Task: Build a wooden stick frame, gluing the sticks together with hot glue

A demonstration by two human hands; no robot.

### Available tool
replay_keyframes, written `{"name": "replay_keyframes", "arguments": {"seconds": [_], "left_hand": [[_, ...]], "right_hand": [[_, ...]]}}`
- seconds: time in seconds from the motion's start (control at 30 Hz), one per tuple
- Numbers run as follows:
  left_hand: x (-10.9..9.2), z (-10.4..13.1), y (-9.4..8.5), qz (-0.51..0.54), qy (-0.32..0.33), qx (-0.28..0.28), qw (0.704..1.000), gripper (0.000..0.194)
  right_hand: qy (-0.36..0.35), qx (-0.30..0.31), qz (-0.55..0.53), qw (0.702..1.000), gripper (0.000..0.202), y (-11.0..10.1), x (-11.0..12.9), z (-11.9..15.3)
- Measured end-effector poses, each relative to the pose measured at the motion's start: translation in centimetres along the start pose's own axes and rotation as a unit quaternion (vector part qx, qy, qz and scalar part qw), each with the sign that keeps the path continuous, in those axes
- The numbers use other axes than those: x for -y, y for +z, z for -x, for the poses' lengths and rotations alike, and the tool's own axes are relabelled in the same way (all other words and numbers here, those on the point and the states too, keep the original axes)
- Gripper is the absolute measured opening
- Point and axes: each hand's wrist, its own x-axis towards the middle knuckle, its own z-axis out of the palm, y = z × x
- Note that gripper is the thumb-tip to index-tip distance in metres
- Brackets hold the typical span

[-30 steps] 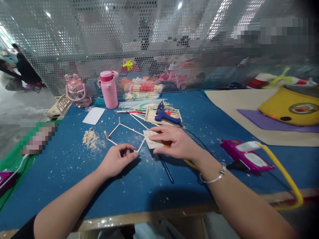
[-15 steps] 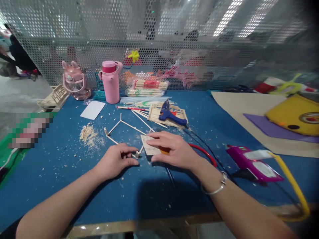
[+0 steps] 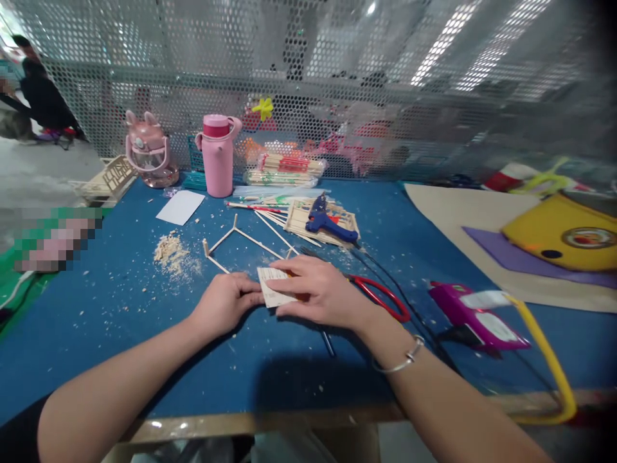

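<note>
A frame of thin wooden sticks lies on the blue tabletop, with short upright pegs at its corners. My left hand is closed at the frame's near corner, its thumb and fingers pinching there; the corner itself is hidden. My right hand grips a small pale card with printed lines, its fingers over the top. The card's left edge meets my left fingertips and covers part of the frame. Something orange shows under my right fingers.
Behind the frame, a blue glue gun rests on a stick panel. A sawdust heap and white paper lie left. Red-handled pliers and a purple device are right. A pink bottle stands behind.
My right hand has moved left with the card, which now reaches my left fingertips and covers the near corner. My left thumb and fingers have drawn closer together.
</note>
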Motion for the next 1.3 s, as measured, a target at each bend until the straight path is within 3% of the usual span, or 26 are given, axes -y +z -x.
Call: {"name": "replay_keyframes", "arguments": {"seconds": [0.4,0.53,0.6,0.73,0.87,1.0,1.07,1.1,1.13,1.2,1.23,1.3], "left_hand": [[0.0,0.0,0.1,0.028,-0.003,0.011,1.0,0.024],[0.0,0.0,0.1,0.027,-0.02,0.008,0.999,0.023],[-0.3,0.1,0.1,0.019,-0.039,0.003,0.999,0.022],[-1.1,0.3,-0.4,0.069,-0.105,-0.002,0.992,0.027],[-1.7,-0.2,-0.5,0.142,-0.173,-0.019,0.975,0.034],[-1.8,-0.7,-0.1,0.123,-0.19,-0.01,0.974,0.035],[-1.7,-0.5,-0.4,0.112,-0.165,-0.072,0.977,0.034],[-1.7,-0.3,-0.8,0.11,-0.144,-0.139,0.974,0.032],[-1.5,-0.1,-1.5,0.114,-0.12,-0.224,0.96,0.03],[-0.8,0.3,-3.3,0.151,-0.079,-0.395,0.903,0.021],[-0.3,0.3,-4.4,0.185,-0.071,-0.435,0.878,0.019],[1.0,0.3,-6.2,0.197,-0.073,-0.407,0.889,0.041]], "right_hand": [[-0.018,-0.003,0.043,0.999,0.032,-0.1,0.4,0.0],[-0.014,0.0,0.003,1.0,0.032,-0.5,-0.1,0.4],[0.019,-0.042,-0.027,0.999,0.028,-1.2,-1.0,1.1],[0.096,-0.199,-0.035,0.975,0.029,-2.5,-2.2,2.0],[0.087,-0.191,-0.03,0.977,0.03,-2.2,-1.8,1.6],[0.065,-0.164,-0.052,0.983,0.032,-1.4,-1.0,1.0],[0.059,-0.166,-0.061,0.983,0.032,-1.2,-0.8,1.0],[0.057,-0.171,-0.063,0.982,0.032,-1.2,-0.8,1.1],[0.056,-0.179,-0.064,0.98,0.033,-1.2,-0.8,1.1],[0.056,-0.198,-0.063,0.977,0.034,-1.3,-0.9,1.3],[0.057,-0.206,-0.06,0.975,0.034,-1.3,-1.0,1.4],[0.061,-0.214,-0.056,0.973,0.035,-1.3,-1.1,1.4]]}}
